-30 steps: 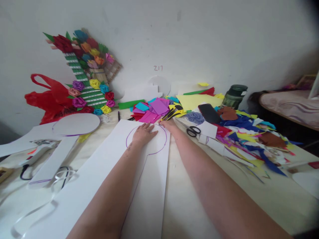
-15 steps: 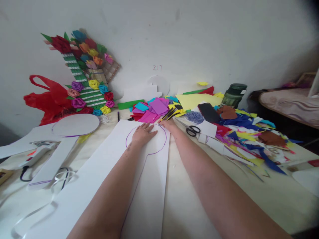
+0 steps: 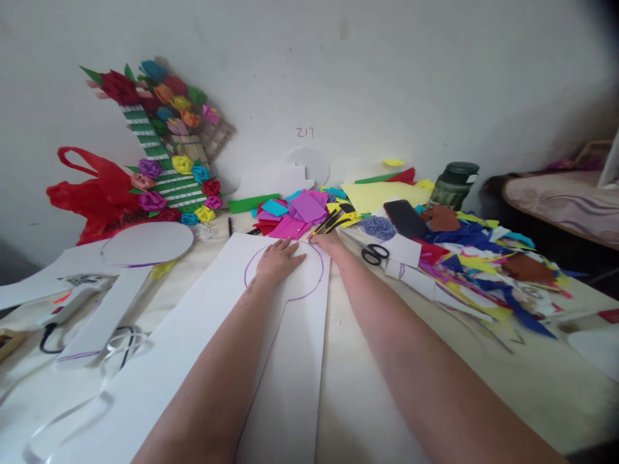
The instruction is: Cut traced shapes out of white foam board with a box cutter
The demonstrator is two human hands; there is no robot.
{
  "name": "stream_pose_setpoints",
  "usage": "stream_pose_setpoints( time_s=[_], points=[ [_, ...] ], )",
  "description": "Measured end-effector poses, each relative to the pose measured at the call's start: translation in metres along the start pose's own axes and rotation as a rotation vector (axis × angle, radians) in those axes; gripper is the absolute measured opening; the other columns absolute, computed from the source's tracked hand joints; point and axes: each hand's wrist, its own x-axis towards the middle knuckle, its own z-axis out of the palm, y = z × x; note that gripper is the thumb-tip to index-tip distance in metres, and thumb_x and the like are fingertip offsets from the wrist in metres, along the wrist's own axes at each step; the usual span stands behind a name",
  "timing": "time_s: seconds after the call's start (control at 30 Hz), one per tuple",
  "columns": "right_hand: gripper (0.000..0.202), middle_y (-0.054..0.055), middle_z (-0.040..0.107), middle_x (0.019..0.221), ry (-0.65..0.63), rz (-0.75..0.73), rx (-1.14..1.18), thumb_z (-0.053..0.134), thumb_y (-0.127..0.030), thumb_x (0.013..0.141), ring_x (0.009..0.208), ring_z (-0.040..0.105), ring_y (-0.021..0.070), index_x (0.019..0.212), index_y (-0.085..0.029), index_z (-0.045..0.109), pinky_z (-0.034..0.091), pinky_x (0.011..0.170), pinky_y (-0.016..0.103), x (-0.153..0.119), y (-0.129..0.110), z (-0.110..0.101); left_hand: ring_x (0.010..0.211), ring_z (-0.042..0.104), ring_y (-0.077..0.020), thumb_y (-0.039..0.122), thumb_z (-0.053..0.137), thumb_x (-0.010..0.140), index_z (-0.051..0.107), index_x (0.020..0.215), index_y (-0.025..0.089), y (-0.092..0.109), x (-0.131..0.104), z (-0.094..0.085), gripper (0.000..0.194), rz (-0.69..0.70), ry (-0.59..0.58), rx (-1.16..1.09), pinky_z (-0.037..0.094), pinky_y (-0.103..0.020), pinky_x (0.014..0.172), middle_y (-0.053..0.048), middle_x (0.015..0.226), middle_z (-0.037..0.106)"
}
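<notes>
A long white board (image 3: 294,361) lies on the table with a purple outline of a circle and a line running down from it. My left hand (image 3: 279,260) rests flat on the circle, fingers spread. At the board's far right edge my right hand (image 3: 327,243) has its fingers closed around a yellow-and-black cutter (image 3: 333,221), which points up and away. Its blade tip is too small to make out. Black-handled scissors (image 3: 374,254) lie just right of my right wrist.
A round white cutout (image 3: 149,244), a glue gun (image 3: 72,303) and a red bag (image 3: 99,190) are left. Flower decoration (image 3: 181,187) leans on the wall. Coloured scraps (image 3: 483,258), a phone (image 3: 405,219) and a green bottle (image 3: 453,185) stand or lie right.
</notes>
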Motion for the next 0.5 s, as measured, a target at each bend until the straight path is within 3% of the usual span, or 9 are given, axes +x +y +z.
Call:
stream_pose_setpoints(
  time_s=[0.5],
  points=[
    [0.019, 0.000, 0.061, 0.066, 0.016, 0.058, -0.080, 0.058, -0.016, 0.055, 0.063, 0.053, 0.0115, 0.073, -0.016, 0.065, 0.043, 0.063, 0.023, 0.0046, 0.0045, -0.0010, 0.136, 0.024, -0.0202, 0.064, 0.031, 0.086, 0.041, 0.136, 0.028, -0.0006, 0.0009, 0.0012, 0.062, 0.004, 0.000, -0.002, 0.019, -0.037, 0.111, 0.000, 0.149, 0.028]
  ],
)
